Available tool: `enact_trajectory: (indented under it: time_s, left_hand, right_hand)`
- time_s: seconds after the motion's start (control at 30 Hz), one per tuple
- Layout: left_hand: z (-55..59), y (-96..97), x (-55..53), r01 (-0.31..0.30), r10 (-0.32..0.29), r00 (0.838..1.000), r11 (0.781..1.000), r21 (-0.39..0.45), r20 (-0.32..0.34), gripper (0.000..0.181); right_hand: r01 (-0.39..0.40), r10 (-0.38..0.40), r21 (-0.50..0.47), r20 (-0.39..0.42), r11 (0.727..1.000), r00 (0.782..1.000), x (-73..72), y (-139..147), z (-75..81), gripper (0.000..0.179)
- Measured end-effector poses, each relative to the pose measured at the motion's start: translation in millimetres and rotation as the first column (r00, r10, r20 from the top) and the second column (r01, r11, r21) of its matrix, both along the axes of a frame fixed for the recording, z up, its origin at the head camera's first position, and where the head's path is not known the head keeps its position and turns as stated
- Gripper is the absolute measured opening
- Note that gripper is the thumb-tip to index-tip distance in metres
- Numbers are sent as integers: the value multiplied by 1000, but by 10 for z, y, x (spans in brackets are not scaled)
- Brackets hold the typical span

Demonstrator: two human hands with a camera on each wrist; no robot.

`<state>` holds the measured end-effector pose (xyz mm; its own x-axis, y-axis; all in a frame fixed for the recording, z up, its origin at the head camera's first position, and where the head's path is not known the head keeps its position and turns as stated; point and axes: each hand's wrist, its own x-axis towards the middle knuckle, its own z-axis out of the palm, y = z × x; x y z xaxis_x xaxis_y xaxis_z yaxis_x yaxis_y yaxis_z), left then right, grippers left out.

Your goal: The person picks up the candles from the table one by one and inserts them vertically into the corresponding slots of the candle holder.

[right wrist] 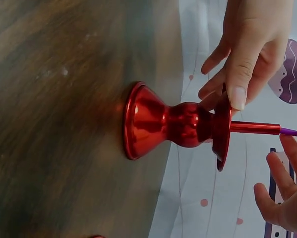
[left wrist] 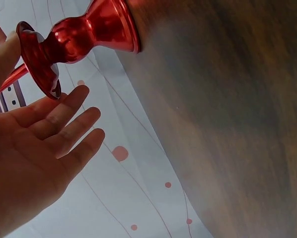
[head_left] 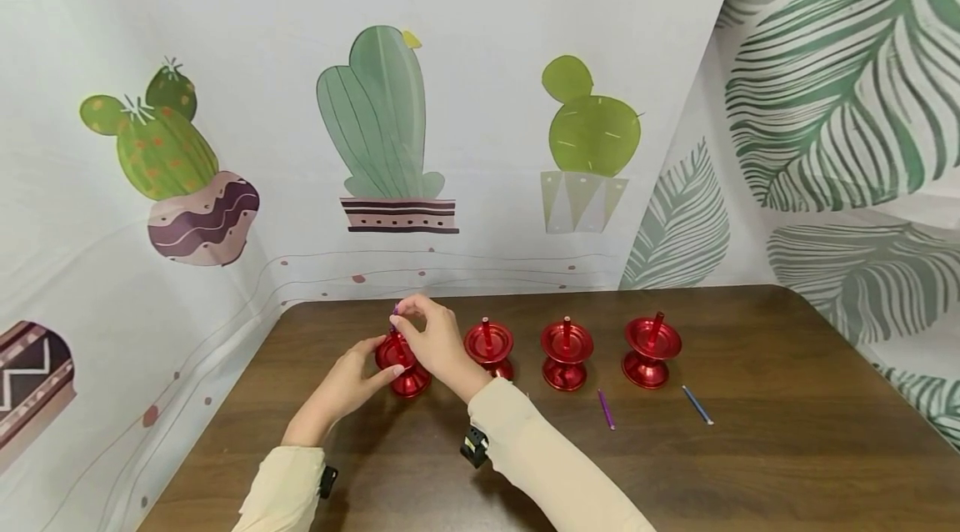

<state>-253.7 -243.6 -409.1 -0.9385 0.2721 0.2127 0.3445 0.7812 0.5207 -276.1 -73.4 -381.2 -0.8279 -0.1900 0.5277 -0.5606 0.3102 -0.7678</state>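
Note:
A shiny red metal candle holder [head_left: 410, 383] stands upright on the table at the left end of a row. My left hand [head_left: 341, 386] holds its dish by the rim, thumb on the near side and fingers spread round the other. A thin purple candle [right wrist: 289, 132] is at the mouth of the holder's central red tube [right wrist: 255, 127], in line with it. Pinching that candle from above are the fingertips of my right hand [head_left: 435, 342], which cover most of it. In the left wrist view the thumb lies on the dish [left wrist: 38, 64].
To the right stand three similar red holders: one [head_left: 501, 344] partly behind my right wrist, a middle one [head_left: 565, 372] and a far one [head_left: 647, 370]. Another purple candle [head_left: 606, 409] and a blue candle [head_left: 697, 405] lie on the brown wooden table [head_left: 795, 382]. A cactus-print cloth [head_left: 495, 140] hangs behind.

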Motion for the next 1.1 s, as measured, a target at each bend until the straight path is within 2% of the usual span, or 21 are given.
enact_trajectory:
  time_s: [0.17,0.37,0.5,0.6,0.7,0.83,1.1]
  left_hand:
    - [12,9,-13,6,-6,1000,1000,-9,-12,67]
    - [13,-6,-6,-1,1,1000,1000,-6,11,69]
    - [8,-22,-1,1,-1,1000,1000,-2,4,69]
    - [5,-26,-1,3,-3,1000,1000,-1,-6,69]
    - [7,-22,-2,2,-2,1000,1000,7,4,70]
    - [11,-14,-5,-3,3,1000,1000,13,20,71]
    - [-1,-2,11,0,0,1000,1000,2,5,69]
  right_hand:
    - [13,-12,108,-16,994,1000,-20,-21,-2,14]
    - [77,-69,222,-45,972,997,-9,-49,25,13]
    - [106,-83,286,-90,952,992,-9,-83,44,11]
    - [106,-66,325,-132,940,989,-14,-106,68,10]
    - [101,-54,346,-144,933,988,-19,-114,84,9]
    - [105,-68,346,-117,933,991,-33,-108,71,10]
    - [110,-69,355,-126,928,990,-8,-120,4,11]
